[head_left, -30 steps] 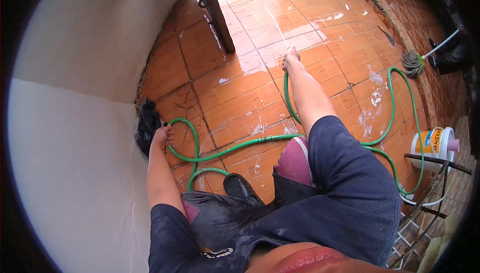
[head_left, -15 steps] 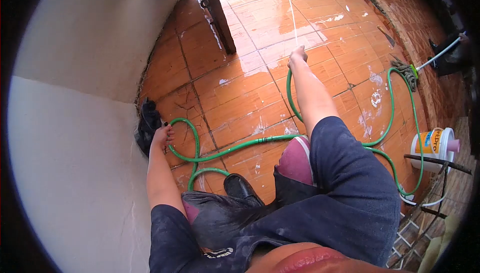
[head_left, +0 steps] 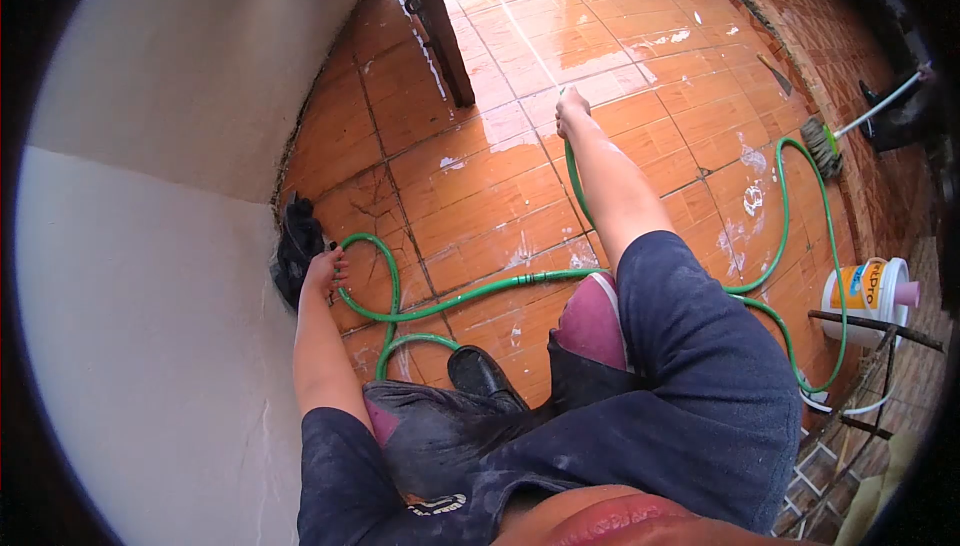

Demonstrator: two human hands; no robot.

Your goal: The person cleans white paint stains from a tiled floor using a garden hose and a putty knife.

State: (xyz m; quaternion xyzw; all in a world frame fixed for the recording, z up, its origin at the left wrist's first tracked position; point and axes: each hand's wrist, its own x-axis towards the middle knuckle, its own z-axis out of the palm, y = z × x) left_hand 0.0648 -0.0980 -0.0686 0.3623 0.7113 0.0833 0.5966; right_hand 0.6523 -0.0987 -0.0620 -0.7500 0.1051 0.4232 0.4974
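1. The right hand [head_left: 571, 111] is closed around the green hose [head_left: 462, 298] near its end, with the arm stretched forward over the tiled floor [head_left: 500, 211].
2. A thin, pale stream of water [head_left: 527, 38] runs from that end of the hose, away from the person, across the wet, shiny tiles.
3. The left hand [head_left: 328, 272] is low by the wall [head_left: 160, 276], its fingers partly curled. It is beside a loop of the hose and a black object [head_left: 298, 246]; whether it grips anything is too small to tell.
4. The hose lies in curves on the floor, crossing in front of the person and looping out to the right, where one bend passes in front of a white bucket [head_left: 887, 296] with an orange and yellow label.
5. A dark upright post [head_left: 434, 31] stands ahead, between the wall and the brightest tiles.
6. At the far right, a co-worker's hand [head_left: 926, 72] is at the white handle of a mop [head_left: 822, 148]; the grey mop head is on the floor near the hose.
7. A small pointed tool [head_left: 775, 75] lies farther ahead, near the raised edge.
8. A dark metal frame [head_left: 885, 327] is in front of the bucket.
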